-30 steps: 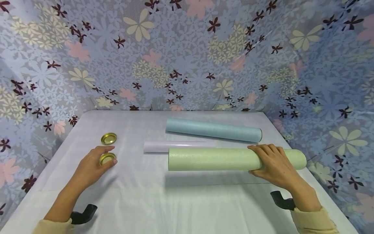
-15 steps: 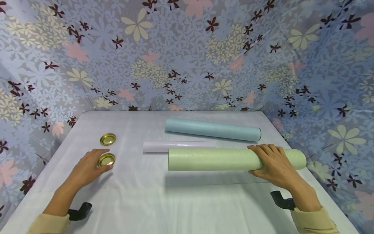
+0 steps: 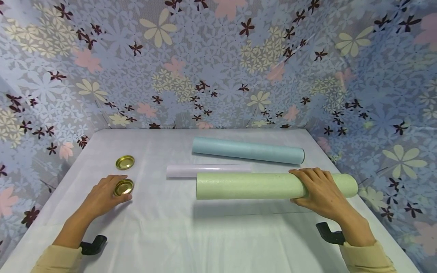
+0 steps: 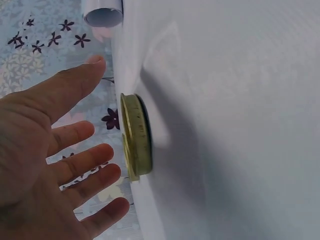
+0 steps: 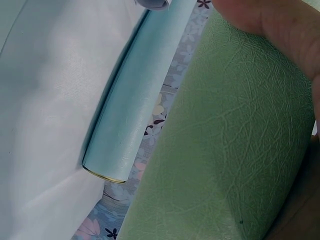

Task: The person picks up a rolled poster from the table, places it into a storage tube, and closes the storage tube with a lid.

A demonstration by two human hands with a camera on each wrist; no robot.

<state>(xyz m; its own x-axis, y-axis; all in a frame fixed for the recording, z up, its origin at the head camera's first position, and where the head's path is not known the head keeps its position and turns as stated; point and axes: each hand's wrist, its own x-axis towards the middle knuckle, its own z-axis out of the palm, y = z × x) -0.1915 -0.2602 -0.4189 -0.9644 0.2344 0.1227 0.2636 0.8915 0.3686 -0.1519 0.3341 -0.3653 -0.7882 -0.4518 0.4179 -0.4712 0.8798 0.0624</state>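
My left hand is low around the nearer gold metal lid, thumb on one side and fingers on the other. In the left wrist view those fingers are spread and apart from the lid, which lies on the white table with its flared rim up. A second gold lid lies just behind it. With my right hand I grip a thick pale green tube near its right end, holding it level above the table. Its textured side fills much of the right wrist view.
Behind the green tube lie a thin lilac tube, partly hidden by it, and a light blue tube slanting farther back. The white-covered table meets flowered cloth at the back and sides.
My left hand has drawn back slightly to the left and toward me, its thumb less far past the nearer lid. The right hand and green tube stay in place.
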